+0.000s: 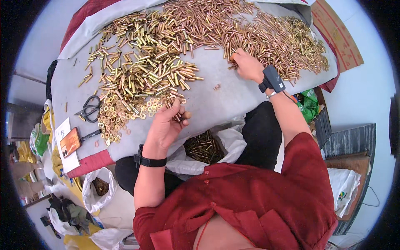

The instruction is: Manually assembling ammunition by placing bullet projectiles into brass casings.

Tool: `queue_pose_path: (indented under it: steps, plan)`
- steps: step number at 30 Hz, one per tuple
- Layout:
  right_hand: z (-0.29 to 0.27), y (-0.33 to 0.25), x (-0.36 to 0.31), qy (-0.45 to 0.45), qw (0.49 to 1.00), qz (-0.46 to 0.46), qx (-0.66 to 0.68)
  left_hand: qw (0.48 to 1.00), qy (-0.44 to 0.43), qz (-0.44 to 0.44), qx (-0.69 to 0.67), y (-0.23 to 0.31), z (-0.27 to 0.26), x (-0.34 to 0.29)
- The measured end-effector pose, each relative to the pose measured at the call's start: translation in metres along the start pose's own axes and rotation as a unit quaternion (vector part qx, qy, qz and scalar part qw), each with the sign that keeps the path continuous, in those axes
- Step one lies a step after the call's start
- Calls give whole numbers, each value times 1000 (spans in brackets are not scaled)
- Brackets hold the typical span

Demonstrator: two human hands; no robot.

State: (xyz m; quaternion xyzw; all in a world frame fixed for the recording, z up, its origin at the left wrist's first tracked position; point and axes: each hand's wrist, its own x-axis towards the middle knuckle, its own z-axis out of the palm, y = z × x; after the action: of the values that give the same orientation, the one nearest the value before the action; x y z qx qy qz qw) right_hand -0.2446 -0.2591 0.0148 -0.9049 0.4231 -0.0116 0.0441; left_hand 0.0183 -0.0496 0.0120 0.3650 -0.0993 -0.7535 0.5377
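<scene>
My left hand (163, 125) is closed round several small metal tubes (179, 116), whose ends stick out between the fingers; it hovers over the table's near edge, beside a pile of flat brass rings (111, 118). At the near edge of a wide heap of thin copper-coloured tubes (271, 39), my right hand (250, 68) has its fingers drawn together. Something orange shows at those fingertips; what they pinch is hidden. Thicker brass tubes (146, 68) lie heaped at the left and middle. A couple of small copper-coloured rings (217, 87) sit apart on the grey cloth.
Black-handled scissors (90, 109) and an orange phone (70, 142) on white paper lie at the left edge. Below the table's near edge, a white sack (233, 143) holds dark metal tubes between my legs. Another white bag (89, 193) stands at lower left. Cardboard (338, 35) leans at far right.
</scene>
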Motion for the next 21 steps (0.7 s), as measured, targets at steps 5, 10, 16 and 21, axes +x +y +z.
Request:
queue_pose_path:
  steps: [5,10,16,21]
  plan:
    - [-4,7,4,-4,997,-75,8,999,38,-2,2,3,5,-1]
    - [5,-7,0,47,990,-119,67,999,29,-6,22,3,3,2]
    - [11,-13,-1,67,992,-101,26,998,59,-10,25,1,2,2]
    - [13,-25,-3,68,994,-86,-29,998,58,-13,27,2,0,2]
